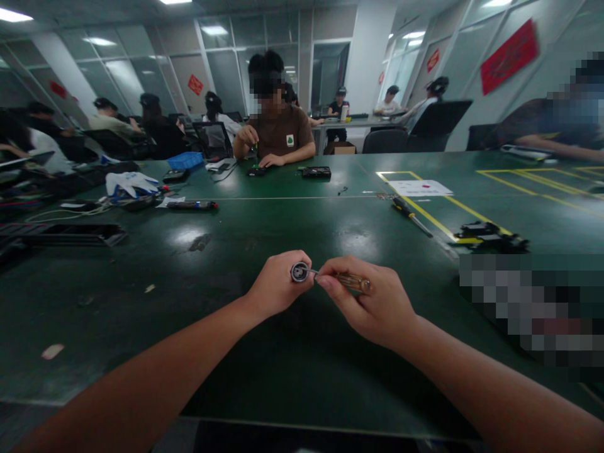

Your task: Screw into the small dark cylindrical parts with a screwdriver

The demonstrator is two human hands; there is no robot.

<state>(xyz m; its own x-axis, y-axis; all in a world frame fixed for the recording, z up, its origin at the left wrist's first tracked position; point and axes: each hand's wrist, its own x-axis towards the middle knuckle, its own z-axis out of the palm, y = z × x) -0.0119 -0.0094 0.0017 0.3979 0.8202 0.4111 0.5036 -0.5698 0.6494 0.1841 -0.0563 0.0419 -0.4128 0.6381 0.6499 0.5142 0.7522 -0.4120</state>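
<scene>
Near the middle of the view, my left hand is closed around a small round part. One end of this grey cylindrical part faces me, showing a metallic rim and a darker, recessed inside; the rest is hidden in my fist. My right hand grips a screwdriver with a see-through amber handle. Its thin metal shaft points left and reaches the rim of the round part; I cannot tell exactly where the tip sits. Both hands are held above the green table.
A yellow-and-black screwdriver lies ahead on the right, near black parts and a paper sheet. Left are white gloves, a dark pen-like tool and a black frame. Across the table a person works on a small device.
</scene>
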